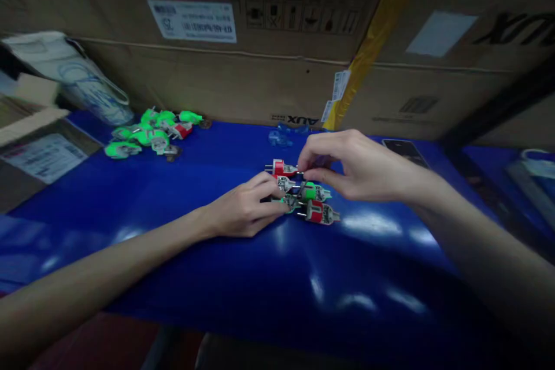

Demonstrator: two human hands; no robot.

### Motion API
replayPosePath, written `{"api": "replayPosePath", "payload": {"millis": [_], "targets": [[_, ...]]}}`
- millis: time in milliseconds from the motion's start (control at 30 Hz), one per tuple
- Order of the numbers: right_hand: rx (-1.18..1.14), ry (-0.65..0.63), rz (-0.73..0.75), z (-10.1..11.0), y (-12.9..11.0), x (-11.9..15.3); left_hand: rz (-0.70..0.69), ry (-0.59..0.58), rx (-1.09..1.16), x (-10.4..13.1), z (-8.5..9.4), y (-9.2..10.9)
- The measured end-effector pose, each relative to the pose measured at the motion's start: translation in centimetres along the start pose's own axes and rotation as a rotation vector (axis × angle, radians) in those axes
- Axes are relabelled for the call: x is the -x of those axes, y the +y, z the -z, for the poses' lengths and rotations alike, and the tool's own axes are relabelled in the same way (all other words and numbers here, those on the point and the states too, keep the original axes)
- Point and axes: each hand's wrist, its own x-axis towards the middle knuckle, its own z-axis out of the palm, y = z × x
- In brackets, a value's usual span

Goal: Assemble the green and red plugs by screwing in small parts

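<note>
Several red and green plug-like parts with metal pins lie together on the blue table (pixel 208 277). My left hand (pixel 251 205) rests at their left side, its fingers curled over the grey-and-green ones. A red part (pixel 281 168) lies at the far side of the group, pins toward the left. At its right end the thumb and forefinger of my right hand (pixel 342 165) pinch together; what is between the fingertips is too small to tell. On the right side of the group are a green part (pixel 314 191) and a red part (pixel 322 212).
A pile of green parts (pixel 147 133) lies at the back left, beside a white patterned pouch (pixel 87 81) and an open carton (pixel 47 156). Small blue pieces (pixel 281 136) and a phone (pixel 405 151) lie toward the back. Large cardboard boxes (pixel 208 75) wall off the far edge.
</note>
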Motion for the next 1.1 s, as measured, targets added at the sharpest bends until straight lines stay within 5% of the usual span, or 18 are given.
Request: {"api": "replayPosePath", "payload": {"millis": [167,433,700,900,1100], "targets": [[0.071,0.038,-0.209,-0.4,-0.9,0.2,0.021,-0.019,0.009,0.0,0.0,0.0],[-0.077,0.027,0.019,0.1,-0.3,0.2,-0.002,0.002,0.003,-0.1,0.0,0.0],[0.115,0.068,-0.321,-0.5,-1.2,0.0,0.021,-0.021,0.006,0.0,0.0,0.0],[-0.062,-0.046,0.056,0.1,-1.4,0.3,-0.014,0.001,-0.002,-0.2,0.2,0.1],[-0.075,0.015,0.113,-0.1,-0.1,-0.1,-0.008,0.001,-0.012,-0.2,0.1,0.1]]}}
